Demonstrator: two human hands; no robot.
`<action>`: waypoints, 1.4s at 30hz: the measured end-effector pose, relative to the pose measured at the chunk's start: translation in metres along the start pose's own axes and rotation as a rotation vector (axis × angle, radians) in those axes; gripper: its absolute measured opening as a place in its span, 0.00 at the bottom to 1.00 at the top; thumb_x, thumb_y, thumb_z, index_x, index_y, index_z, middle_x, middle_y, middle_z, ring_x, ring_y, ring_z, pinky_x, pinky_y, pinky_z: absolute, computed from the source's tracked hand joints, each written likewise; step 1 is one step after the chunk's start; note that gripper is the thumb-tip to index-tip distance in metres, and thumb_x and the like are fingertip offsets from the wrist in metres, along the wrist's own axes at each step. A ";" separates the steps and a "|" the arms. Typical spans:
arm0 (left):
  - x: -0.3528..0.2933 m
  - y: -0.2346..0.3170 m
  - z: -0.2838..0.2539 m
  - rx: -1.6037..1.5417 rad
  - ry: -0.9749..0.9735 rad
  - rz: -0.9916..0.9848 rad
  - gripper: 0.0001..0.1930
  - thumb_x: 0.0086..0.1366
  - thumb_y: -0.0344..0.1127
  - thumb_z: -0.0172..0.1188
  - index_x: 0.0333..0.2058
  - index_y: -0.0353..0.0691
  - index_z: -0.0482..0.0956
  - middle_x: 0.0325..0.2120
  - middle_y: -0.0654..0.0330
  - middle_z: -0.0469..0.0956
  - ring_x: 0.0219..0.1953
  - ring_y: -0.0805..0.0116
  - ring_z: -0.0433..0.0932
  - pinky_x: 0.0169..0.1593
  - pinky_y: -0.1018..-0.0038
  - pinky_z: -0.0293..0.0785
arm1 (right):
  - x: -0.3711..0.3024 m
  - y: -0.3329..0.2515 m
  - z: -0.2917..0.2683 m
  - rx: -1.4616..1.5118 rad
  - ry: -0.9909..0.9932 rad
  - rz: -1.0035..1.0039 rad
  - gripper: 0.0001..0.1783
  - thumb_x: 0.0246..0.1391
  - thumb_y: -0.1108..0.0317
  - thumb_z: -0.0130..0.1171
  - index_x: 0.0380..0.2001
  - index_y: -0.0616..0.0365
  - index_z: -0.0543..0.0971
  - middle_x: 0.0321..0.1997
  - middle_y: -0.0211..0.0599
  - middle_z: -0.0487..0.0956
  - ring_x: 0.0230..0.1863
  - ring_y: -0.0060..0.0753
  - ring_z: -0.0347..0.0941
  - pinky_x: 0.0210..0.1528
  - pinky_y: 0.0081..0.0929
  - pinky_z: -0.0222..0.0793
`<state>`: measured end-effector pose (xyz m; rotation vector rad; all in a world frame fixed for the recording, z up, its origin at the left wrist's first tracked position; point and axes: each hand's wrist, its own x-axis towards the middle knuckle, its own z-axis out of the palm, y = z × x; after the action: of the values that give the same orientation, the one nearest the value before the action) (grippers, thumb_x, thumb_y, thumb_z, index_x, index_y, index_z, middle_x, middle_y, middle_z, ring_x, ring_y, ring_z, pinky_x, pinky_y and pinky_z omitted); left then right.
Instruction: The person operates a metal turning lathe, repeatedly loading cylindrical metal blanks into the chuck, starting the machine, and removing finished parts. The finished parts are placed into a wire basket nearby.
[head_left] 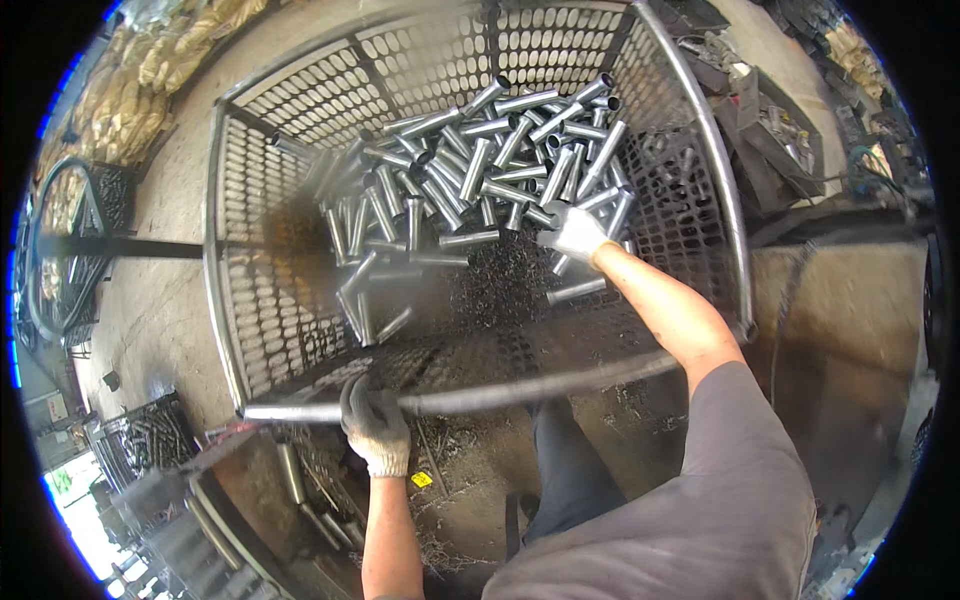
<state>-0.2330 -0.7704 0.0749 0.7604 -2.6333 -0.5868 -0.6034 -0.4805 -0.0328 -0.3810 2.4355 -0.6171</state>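
Note:
A large metal mesh basket (480, 400) holds a heap of shiny steel tubes (475, 170), many with a flared end. My left hand (376, 428), in a glove with a dark palm and a white cuff, is wrapped round the basket's near rim. Inside the basket, my right hand (578, 234), in a white glove, reaches to the near right edge of the heap. Its thumb and fingers look apart, close to the end of a tube; none is plainly held. A single tube (577, 291) lies just nearer to me than that hand.
Small dark debris (500, 285) covers part of the basket floor. Left of the basket stand a hose reel or wheel-like frame (70, 250) and a crate of metal parts (145, 440). Long tubes (290, 475) lie at the lower left. Metal bins (765, 130) stand at the far right.

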 end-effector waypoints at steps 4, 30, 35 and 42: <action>0.025 -0.005 0.027 0.094 -0.051 0.133 0.14 0.69 0.31 0.54 0.45 0.32 0.86 0.46 0.43 0.86 0.47 0.41 0.85 0.56 0.50 0.79 | 0.154 -0.014 0.034 0.156 -0.133 0.171 0.62 0.49 0.33 0.73 0.76 0.65 0.65 0.54 0.60 0.86 0.50 0.47 0.86 0.59 0.31 0.84; 0.038 -0.020 0.023 0.127 -0.360 0.098 0.15 0.58 0.43 0.55 0.36 0.42 0.85 0.35 0.59 0.86 0.33 0.55 0.84 0.43 0.55 0.78 | 0.348 0.028 0.176 -0.990 -0.364 -0.309 0.28 0.64 0.64 0.62 0.63 0.68 0.77 0.49 0.51 0.88 0.47 0.50 0.88 0.54 0.42 0.85; 0.036 -0.021 0.019 0.093 -0.286 0.107 0.14 0.54 0.40 0.55 0.35 0.43 0.84 0.33 0.56 0.86 0.31 0.54 0.83 0.42 0.55 0.79 | 0.284 -0.037 0.118 -0.968 -0.442 -0.182 0.27 0.59 0.61 0.67 0.56 0.70 0.82 0.51 0.56 0.88 0.50 0.50 0.88 0.53 0.41 0.86; 0.030 -0.021 0.016 0.052 -0.219 0.106 0.18 0.57 0.34 0.57 0.43 0.41 0.88 0.34 0.54 0.86 0.35 0.49 0.84 0.46 0.53 0.80 | 0.081 -0.136 -0.002 0.723 -0.320 0.035 0.19 0.56 0.66 0.67 0.46 0.71 0.83 0.30 0.43 0.86 0.30 0.37 0.87 0.39 0.33 0.88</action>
<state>-0.2550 -0.7988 0.0569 0.5959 -2.8791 -0.6045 -0.6505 -0.6281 -0.0006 -0.1185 1.7631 -1.2473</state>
